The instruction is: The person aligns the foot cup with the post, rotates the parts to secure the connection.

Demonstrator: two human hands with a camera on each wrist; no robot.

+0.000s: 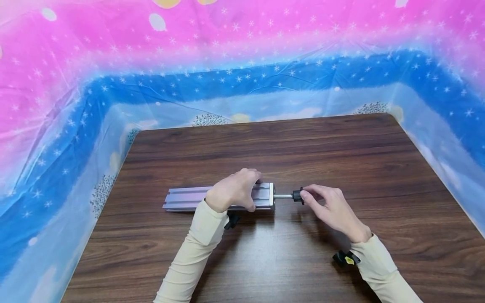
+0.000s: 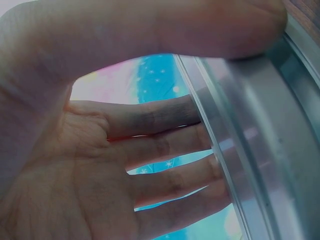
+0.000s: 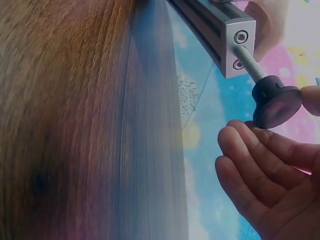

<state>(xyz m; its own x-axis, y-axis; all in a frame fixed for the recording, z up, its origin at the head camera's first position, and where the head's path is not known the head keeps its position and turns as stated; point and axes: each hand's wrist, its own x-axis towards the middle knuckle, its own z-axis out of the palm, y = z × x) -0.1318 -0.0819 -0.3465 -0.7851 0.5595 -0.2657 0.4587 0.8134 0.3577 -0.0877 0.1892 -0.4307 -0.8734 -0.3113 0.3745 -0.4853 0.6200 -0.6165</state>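
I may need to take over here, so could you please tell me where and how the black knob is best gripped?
I'd pinch the black knob by opposite edges of its wide rim, coming from the person's right. The rim flares beyond the narrower neck, and its broad face points away from the metal bar, while the rod joins the other side.

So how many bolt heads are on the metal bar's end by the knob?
2: in the right wrist view, one bolt head above where the threaded rod enters, the other below.
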